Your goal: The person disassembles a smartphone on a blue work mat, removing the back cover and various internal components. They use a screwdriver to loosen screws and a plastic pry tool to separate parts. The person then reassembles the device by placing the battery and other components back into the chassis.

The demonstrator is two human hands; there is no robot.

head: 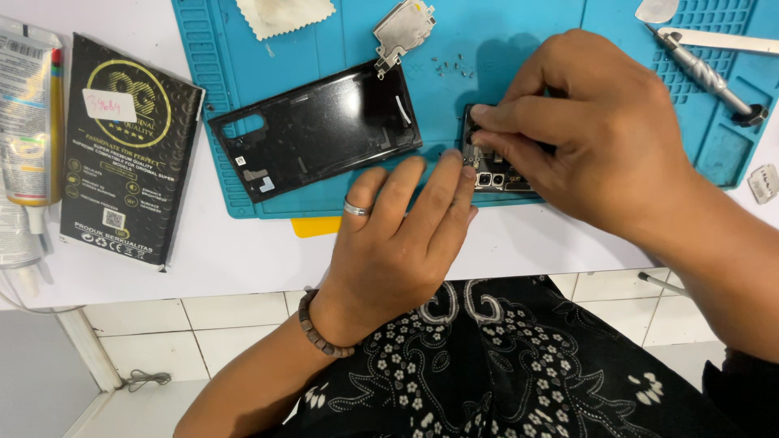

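An opened phone body lies on a blue work mat, mostly hidden under my hands; its camera end shows. My right hand covers it, thumb and forefinger pinched on a small part at its upper left corner. My left hand, with a ring and a bead bracelet, rests its fingertips on the phone's left edge. The phone's black back cover lies inner side up just to the left on the mat.
A metal shield plate and several tiny screws lie on the mat above the cover. A cloth, a screwdriver, a black flat package and a glue tube sit around. The table edge runs near my lap.
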